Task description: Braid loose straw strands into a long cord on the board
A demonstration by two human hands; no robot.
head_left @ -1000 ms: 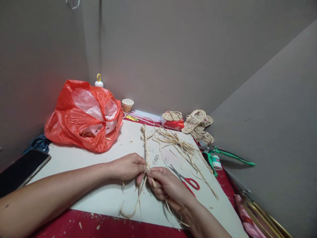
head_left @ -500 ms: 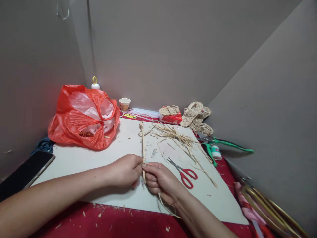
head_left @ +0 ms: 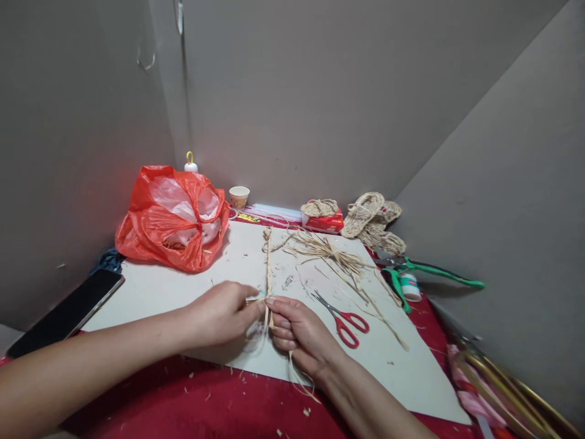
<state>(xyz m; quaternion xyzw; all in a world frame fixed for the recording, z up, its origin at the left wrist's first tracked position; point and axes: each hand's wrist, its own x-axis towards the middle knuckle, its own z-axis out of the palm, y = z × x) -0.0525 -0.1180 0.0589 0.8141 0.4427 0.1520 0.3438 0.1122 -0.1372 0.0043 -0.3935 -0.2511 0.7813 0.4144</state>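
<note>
A narrow straw braid [head_left: 269,262] runs down the middle of the white board, with loose strands hanging at its near end. My right hand [head_left: 299,335] pinches the braid's lower end between thumb and forefinger, its other fingers curled, and a thin strand trails below it. Just left of the braid, my left hand [head_left: 222,314] has thumb and forefinger around a straw strand drawn out sideways. Red-handled scissors [head_left: 343,320] lie partly spread to the right. Beyond them is a loose bundle of straw [head_left: 336,255].
The white board [head_left: 402,378] lies on a red cloth [head_left: 183,402] with straw scraps. A red plastic bag [head_left: 155,225] and a phone [head_left: 68,314] are left. Behind stands a paper cup [head_left: 239,197]. Woven straw soles [head_left: 365,213] and green-handled pliers [head_left: 443,274] are right.
My left fingers have drawn a little left from the braid, and a sideways strand now shows between them. My right hand keeps its pinch. The whole view has shifted slightly.
</note>
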